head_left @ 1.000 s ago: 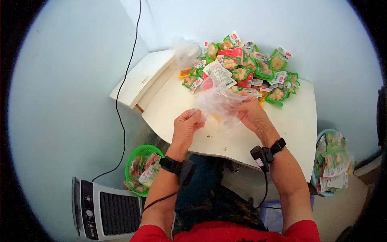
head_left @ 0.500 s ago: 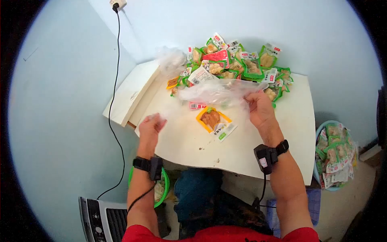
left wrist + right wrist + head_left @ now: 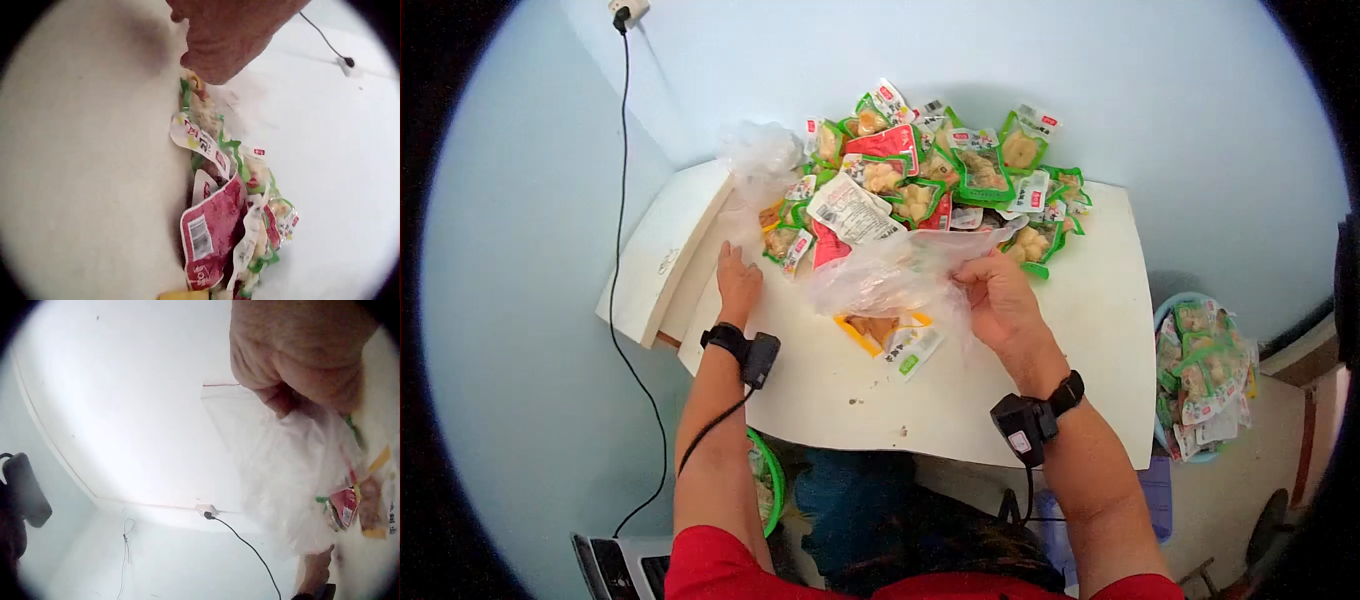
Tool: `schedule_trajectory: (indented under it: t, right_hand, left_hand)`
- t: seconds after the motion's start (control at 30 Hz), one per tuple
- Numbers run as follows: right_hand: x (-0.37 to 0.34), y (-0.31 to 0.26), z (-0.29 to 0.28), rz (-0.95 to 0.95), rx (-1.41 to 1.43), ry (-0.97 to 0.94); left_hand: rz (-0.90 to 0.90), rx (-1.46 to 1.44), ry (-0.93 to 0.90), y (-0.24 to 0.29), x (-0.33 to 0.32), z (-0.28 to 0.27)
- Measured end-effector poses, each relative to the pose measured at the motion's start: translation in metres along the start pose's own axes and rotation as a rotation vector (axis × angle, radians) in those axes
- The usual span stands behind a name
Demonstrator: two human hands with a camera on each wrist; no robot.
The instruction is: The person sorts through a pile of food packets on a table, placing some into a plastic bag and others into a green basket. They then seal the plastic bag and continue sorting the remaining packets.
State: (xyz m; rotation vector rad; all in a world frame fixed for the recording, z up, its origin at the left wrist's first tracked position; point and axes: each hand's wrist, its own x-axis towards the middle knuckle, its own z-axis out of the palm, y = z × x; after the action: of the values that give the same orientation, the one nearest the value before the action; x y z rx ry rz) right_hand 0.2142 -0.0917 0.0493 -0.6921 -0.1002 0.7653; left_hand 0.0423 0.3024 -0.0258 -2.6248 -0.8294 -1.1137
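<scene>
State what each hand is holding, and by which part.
The right hand grips a clear plastic bag by its right end in the head view; the left hand appears empty.

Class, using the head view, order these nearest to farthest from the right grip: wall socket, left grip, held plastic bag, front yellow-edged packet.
1. Held plastic bag: in the right grip.
2. Front yellow-edged packet: left, partly hidden.
3. Left grip: farther left.
4. Wall socket: upper left.

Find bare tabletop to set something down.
White table: right side, between right hand and right edge; front strip, between yellow-edged packet and near edge, bar dark specks. Crowded: back, under the packet pile; middle, under the clear bag.
</scene>
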Motion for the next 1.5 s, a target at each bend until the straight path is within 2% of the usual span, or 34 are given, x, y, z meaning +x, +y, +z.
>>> schedule_trajectory:
  t: [0.1,0.13,0.23,0.27,0.37,0.47,0.57,0.63,0.7,0.8,0.9,0.93,1.03,1.13,1.33,1.43,1.5]
  right_hand:
    - [-0.001,0.001,-0.001,0.025,-0.011,-0.038]
    - [-0.005,0.0,0.003,0.033,0.004,-0.057]
    - [-0.001,0.004,-0.003,0.107,0.054,-0.152]
    - [0.001,0.006,-0.006,0.142,0.075,-0.193]
    - [-0.002,0.007,-0.003,0.112,0.037,-0.224]
    - [-0.004,0.009,0.0,0.128,0.045,-0.209]
    - [-0.002,0.014,-0.003,0.123,0.069,-0.284]
    - [-0.003,0.016,-0.001,0.11,0.036,-0.312]
    - [-0.007,0.019,0.002,0.096,0.02,-0.352]
    - [-0.011,0.019,0.005,0.071,0.01,-0.413]
    - [-0.003,0.024,-0.004,0.07,-0.02,-0.422]
    - [-0.001,0.024,-0.007,0.077,-0.045,-0.424]
    - [0.001,0.023,-0.009,0.071,-0.095,-0.426]
    - [-0.001,0.021,-0.004,0.055,-0.122,-0.44]
    - [-0.01,0.018,0.006,0.045,-0.094,-0.39]
    - [-0.01,0.017,0.006,0.02,-0.139,-0.414]
    - [-0.01,0.016,0.007,0.019,-0.164,-0.425]
  left_hand:
    - [-0.082,0.058,-0.277,-0.018,0.007,0.013]
    - [-0.058,0.093,-0.245,-0.032,0.006,0.028]
    - [-0.011,0.253,-0.66,-0.073,0.024,0.041]
    - [-0.244,0.151,-0.614,0.011,0.036,-0.044]
    - [-0.108,0.18,-0.15,0.017,0.012,-0.059]
    - [-0.052,0.12,0.0,0.043,-0.001,-0.093]
    - [-0.432,-0.403,-0.34,0.076,-0.015,-0.133]
    - [-0.777,-0.828,-0.529,0.12,-0.027,-0.166]
    - [-0.918,-1.135,-0.708,0.131,-0.044,-0.176]
    - [-1.019,-1.484,-0.868,0.145,-0.062,-0.19]
    - [-0.954,-1.627,-0.65,0.155,-0.083,-0.194]
    - [-1.005,-1.679,-0.618,0.148,-0.087,-0.193]
    - [-0.938,-1.615,-0.633,0.142,-0.095,-0.203]
    - [-0.834,-1.722,-0.629,0.14,-0.105,-0.211]
    - [-0.794,-1.933,-0.523,0.147,-0.114,-0.219]
    - [-0.815,-1.755,-0.463,0.145,-0.122,-0.216]
    - [-0.897,-1.781,-0.353,0.145,-0.123,-0.215]
